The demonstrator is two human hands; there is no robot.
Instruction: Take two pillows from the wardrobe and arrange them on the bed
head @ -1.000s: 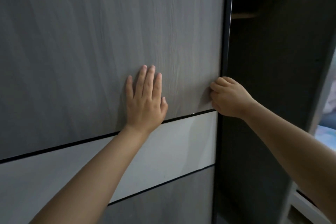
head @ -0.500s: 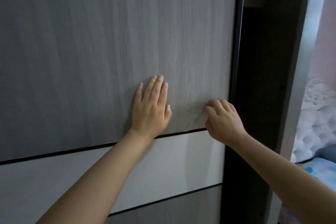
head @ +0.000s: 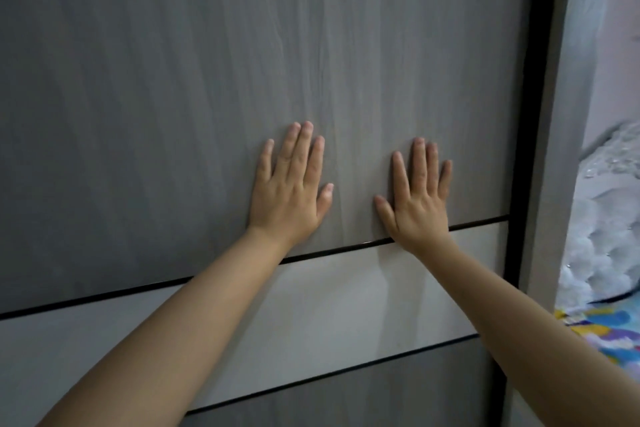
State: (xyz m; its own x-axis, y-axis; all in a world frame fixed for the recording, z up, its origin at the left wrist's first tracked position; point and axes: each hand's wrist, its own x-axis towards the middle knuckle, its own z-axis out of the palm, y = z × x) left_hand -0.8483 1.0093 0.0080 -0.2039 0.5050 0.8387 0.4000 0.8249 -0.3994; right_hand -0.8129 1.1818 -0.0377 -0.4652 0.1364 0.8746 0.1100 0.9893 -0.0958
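Observation:
A grey wood-grain sliding wardrobe door [head: 173, 97] with a pale horizontal band [head: 329, 298] fills most of the view. Its dark right edge [head: 530, 114] lies against the grey wardrobe frame [head: 557, 149], so the inside is hidden. My left hand [head: 291, 191] lies flat on the door, fingers spread. My right hand [head: 415, 198] is flat on the door too, a little to the right, its heel over the black line above the pale band. Neither hand holds anything. No pillows are in view.
At the far right, past the wardrobe frame, there is a white tufted headboard [head: 602, 246] and a corner of colourful patterned bedding [head: 609, 333] below it. A pinkish wall [head: 616, 28] is above.
The door has slid right and the dark wardrobe opening is gone from view. My right hand let go of the door's edge and now lies flat on the panel.

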